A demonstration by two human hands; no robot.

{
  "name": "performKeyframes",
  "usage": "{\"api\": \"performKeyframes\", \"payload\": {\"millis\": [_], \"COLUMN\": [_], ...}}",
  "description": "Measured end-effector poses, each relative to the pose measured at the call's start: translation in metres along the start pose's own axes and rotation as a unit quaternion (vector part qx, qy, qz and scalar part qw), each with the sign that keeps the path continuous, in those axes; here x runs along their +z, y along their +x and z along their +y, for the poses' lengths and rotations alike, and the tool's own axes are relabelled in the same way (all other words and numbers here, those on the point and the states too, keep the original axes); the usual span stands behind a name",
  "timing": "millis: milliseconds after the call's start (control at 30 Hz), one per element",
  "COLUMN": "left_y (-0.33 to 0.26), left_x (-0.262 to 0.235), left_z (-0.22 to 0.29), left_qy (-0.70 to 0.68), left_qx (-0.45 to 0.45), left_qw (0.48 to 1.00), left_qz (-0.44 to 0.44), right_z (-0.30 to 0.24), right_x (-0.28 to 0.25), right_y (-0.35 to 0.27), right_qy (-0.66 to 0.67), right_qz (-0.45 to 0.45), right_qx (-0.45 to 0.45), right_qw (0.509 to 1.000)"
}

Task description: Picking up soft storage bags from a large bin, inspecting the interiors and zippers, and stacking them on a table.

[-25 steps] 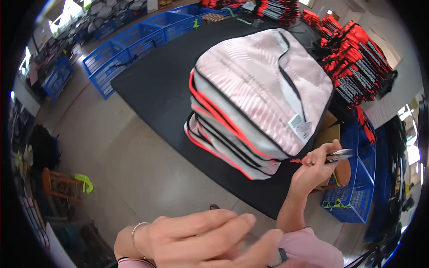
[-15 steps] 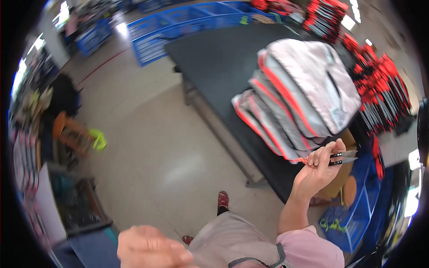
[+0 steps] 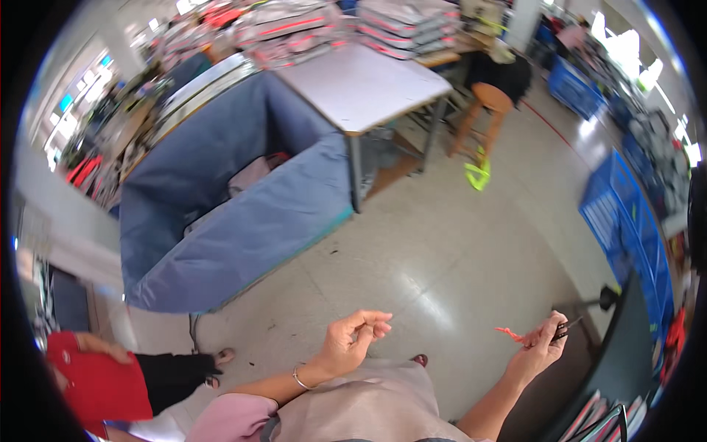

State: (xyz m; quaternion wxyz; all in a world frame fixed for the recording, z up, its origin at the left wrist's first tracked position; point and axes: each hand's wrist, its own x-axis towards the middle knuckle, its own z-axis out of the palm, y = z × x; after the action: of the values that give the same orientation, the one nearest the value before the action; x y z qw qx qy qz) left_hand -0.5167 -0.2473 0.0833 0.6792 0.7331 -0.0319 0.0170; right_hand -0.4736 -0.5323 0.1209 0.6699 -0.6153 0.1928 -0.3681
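My right hand is closed round a small pair of thread snips. Their black handles and short blades stick out past my fingers, and a knotted orange cord trails from the other side of the hand. Over the floor in front of my apron, my left hand is raised with nothing visible in it. Its fingers are loosely bent, thumb and forefinger apart. A bracelet circles the left wrist. The black table stands nearest my right hand, with part of the grey and orange bags at its near end.
A deep blue-grey fabric bin holding some cloth pieces stands ahead left. It adjoins a white-topped table with stacked grey bags. A wooden stool is beyond. Blue crates line the right. A person in red is at left.
My view has swung left, bringing the fabric bin, white table and person into sight. The bag pile has shifted to the lower right edge. The snips and orange cord remain in my right hand.
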Motion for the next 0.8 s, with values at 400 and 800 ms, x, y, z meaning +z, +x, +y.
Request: {"api": "performKeyframes", "payload": {"millis": [400, 800], "left_y": [0.119, 0.202], "left_x": [-0.099, -0.231], "left_z": [-0.035, -0.047], "left_qy": [-0.074, 0.033], "left_qx": [-0.056, -0.14], "left_qw": [0.985, 0.935], "left_qz": [0.146, 0.324], "right_z": [0.113, 0.215], "right_x": [0.25, 0.575], "right_y": [0.035, 0.015], "right_qy": [-0.196, -0.264], "right_qz": [-0.312, -0.515], "right_qx": [-0.033, -0.134], "right_qw": [0.929, 0.804]}}
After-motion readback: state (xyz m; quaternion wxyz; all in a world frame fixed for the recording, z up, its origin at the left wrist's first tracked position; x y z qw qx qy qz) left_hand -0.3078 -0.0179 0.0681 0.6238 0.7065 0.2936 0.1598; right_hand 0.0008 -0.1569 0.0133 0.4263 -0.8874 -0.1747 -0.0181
